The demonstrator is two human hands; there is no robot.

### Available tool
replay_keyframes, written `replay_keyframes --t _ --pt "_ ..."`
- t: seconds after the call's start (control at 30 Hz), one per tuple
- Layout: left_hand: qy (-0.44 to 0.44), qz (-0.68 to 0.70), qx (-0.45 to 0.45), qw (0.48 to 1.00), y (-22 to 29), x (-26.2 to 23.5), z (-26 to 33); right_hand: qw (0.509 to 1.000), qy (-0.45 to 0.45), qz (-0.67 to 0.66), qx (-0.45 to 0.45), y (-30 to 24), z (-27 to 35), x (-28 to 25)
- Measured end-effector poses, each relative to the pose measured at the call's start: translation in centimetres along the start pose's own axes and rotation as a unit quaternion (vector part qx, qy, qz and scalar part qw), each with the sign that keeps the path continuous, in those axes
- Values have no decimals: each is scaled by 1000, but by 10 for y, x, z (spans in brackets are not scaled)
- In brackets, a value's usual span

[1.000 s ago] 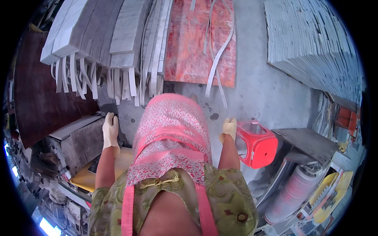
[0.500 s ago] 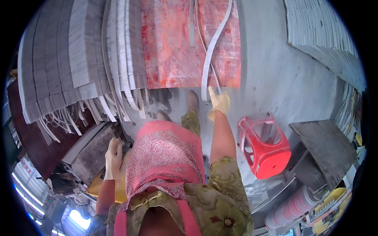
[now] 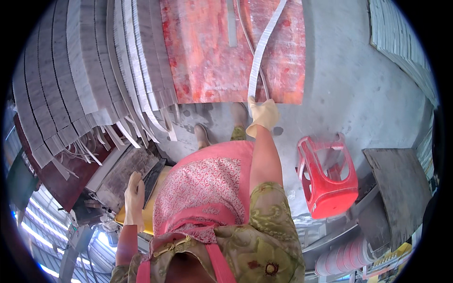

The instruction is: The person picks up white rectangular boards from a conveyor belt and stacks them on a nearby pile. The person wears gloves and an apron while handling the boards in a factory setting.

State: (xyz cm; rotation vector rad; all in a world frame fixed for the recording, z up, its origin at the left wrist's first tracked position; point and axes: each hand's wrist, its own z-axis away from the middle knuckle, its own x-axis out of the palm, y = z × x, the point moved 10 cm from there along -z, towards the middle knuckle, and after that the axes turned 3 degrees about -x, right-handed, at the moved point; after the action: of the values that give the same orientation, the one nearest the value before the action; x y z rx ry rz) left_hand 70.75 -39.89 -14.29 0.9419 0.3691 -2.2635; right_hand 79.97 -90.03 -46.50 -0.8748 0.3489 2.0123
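Apron (image 3: pixel 203 188): pink, a small red-and-white print filling its middle, plain pink border; shoulder straps (image 3: pixel 220 264) — solid pink. Top (image 3: pixel 257 236): olive-green, short-sleeved, printed with large flowers; a pale yellow cord fastening (image 3: pixel 173 245) sits at the neckline. Gloves (image 3: pixel 255 128): cream, thin, loose at the right cuff — one covers the left hand (image 3: pixel 134 202), one the right hand (image 3: pixel 263 116). Trousers (image 3: pixel 238 134): green, patterned. Shoes (image 3: pixel 202 135): closed, greyish-beige, plain.

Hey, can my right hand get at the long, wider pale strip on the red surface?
Probably yes: your gloved right hand is right at the pale strip's near end, by the red surface's near edge, and nothing visible blocks the way.
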Motion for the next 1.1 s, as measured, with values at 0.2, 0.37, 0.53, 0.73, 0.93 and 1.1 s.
replay_keyframes --t 0.2,0.37,0.53,0.73,0.93,1.1 --pt "13 -14 21 1000 -12 4 5 998 54 -1 41 -2 -5 25" --pt "26 -8 24 999 -16 4 9 998 36 48 26 -14 -19 40" --pt "31 -33 63 997 -12 3 13 996 38 -82 -5 7 -24 24" --pt "58 97 96 989 -15 0 7 908 -81 -396 -115 -8 26 -4" --pt "96 249 198 943 35 -57 16 792 -117 -548 -243 -110 130 -108" --pt "61 342 345 872 91 -90 67 712 -117 -568 -396 -218 279 -190"
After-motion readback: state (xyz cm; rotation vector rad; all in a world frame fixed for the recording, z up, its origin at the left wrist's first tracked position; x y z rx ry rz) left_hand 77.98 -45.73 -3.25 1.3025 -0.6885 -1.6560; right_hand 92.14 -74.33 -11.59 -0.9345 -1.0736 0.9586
